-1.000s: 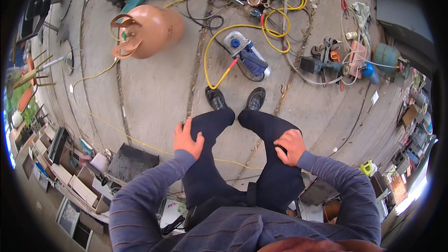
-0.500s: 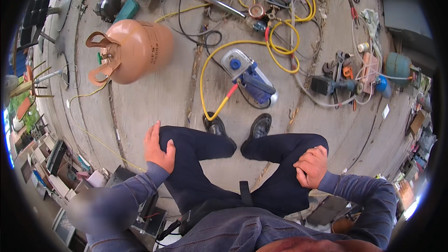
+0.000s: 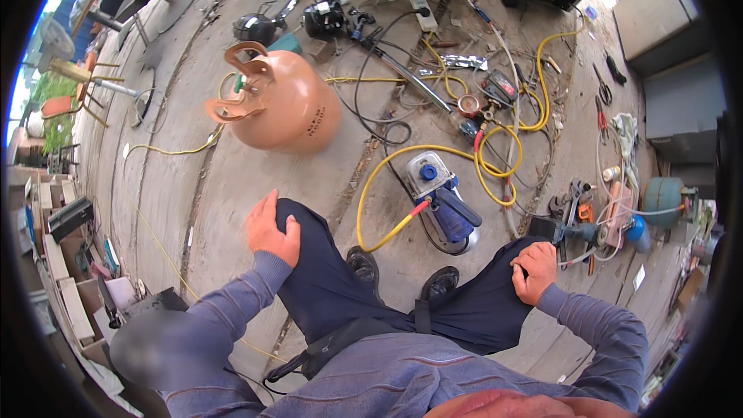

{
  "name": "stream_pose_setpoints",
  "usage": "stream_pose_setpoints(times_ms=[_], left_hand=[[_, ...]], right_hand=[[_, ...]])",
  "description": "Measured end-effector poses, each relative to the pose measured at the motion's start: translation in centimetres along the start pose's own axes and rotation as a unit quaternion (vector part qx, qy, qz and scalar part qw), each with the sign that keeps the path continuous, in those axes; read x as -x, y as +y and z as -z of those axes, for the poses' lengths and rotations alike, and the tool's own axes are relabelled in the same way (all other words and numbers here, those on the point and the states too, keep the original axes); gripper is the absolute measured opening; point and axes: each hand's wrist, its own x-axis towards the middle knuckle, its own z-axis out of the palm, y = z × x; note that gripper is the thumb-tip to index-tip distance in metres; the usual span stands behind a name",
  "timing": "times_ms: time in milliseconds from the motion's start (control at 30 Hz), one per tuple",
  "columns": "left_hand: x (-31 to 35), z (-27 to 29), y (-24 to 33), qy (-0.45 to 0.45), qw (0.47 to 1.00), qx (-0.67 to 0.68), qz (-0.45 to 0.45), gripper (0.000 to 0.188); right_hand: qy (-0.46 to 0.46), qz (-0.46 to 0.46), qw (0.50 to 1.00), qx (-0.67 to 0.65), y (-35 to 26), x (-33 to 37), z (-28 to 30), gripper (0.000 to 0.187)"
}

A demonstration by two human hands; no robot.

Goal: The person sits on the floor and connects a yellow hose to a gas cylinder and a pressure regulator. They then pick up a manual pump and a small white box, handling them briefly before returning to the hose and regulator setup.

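The left hand (image 3: 272, 231) is being rested flat on the left knee (image 3: 298, 220), with the fingers spread over the dark trouser cloth; nothing is being held in it. The right hand (image 3: 534, 271) is being kept on the right knee (image 3: 503, 263), the fingers curled loosely against the cloth, and nothing is being gripped by it either. Two black shoes (image 3: 402, 275) are being seen between the knees on the concrete floor (image 3: 232, 186). Just ahead of the shoes, a blue and silver pump (image 3: 445, 201) is lying, and a yellow hose (image 3: 379, 186) is being joined to it. Further to the left, well apart from the left hand, an orange gas cylinder (image 3: 282, 108) is lying on its side.
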Motion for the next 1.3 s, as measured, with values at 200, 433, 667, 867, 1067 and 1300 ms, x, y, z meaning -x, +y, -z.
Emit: stream_pose_setpoints(times_ms=[200, 433, 667, 867, 1067, 1300], left_hand=[[0.8, -0.6, -1.8, 0.015, 1.000, -0.019, 0.017, 0.058], [-0.3, -1.8, -1.9, -0.006, 0.999, -0.001, 0.040, 0.058], [-2.5, -3.8, -1.4, -0.019, 0.999, -0.024, 0.036, 0.056], [-3.7, -5.2, -0.5, -0.046, 0.998, -0.023, 0.046, 0.056], [-4.2, -6.2, -0.8, -0.060, 0.997, -0.016, 0.041, 0.056], [-4.3, -6.7, -1.1, -0.063, 0.997, -0.019, 0.029, 0.055]], right_hand=[[0.016, 0.013, 1.000, -0.004, 0.3, -1.0, -0.3, 0.006], [0.026, 0.009, 1.000, 0.003, -0.7, -1.0, -0.4, 0.004], [0.050, -0.004, 0.999, 0.005, -0.7, -0.8, -0.7, 0.004], [0.063, -0.015, 0.998, 0.013, -0.9, -0.4, -0.6, 0.003], [0.069, -0.027, 0.997, 0.021, -1.3, 0.4, -0.2, 0.004], [0.085, -0.019, 0.996, 0.015, -1.0, 0.8, -0.2, 0.004]])
